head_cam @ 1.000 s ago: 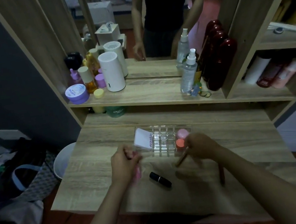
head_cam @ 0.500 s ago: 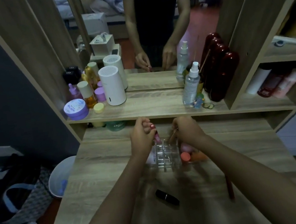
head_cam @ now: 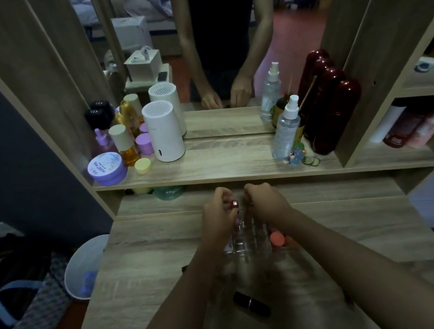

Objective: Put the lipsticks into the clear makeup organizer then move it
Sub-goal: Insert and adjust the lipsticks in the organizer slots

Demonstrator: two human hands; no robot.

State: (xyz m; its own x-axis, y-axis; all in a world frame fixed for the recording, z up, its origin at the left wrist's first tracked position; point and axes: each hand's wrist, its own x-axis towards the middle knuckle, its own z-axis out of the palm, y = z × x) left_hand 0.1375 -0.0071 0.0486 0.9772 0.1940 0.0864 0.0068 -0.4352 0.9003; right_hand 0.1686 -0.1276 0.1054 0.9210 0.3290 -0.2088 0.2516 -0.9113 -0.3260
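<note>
The clear makeup organizer (head_cam: 249,237) stands mid-table, partly hidden by my wrists. Over its far side, my left hand (head_cam: 219,214) is closed on a pink lipstick (head_cam: 235,204), held upright. My right hand (head_cam: 265,202) is closed beside it on a thin stick-shaped lipstick that is mostly hidden. A black lipstick (head_cam: 251,303) lies loose on the table nearer to me. A coral-capped item (head_cam: 277,238) sits at the organizer's right edge.
The shelf above holds a white cylinder (head_cam: 165,135), a purple jar (head_cam: 106,168), a spray bottle (head_cam: 285,131) and dark red bottles (head_cam: 332,113). A mirror stands behind. A white bin (head_cam: 85,268) sits on the floor at left.
Both hands moved from the table's near part up and forward over the organizer, carrying the pink lipstick and the thin stick. The black lipstick stayed put.
</note>
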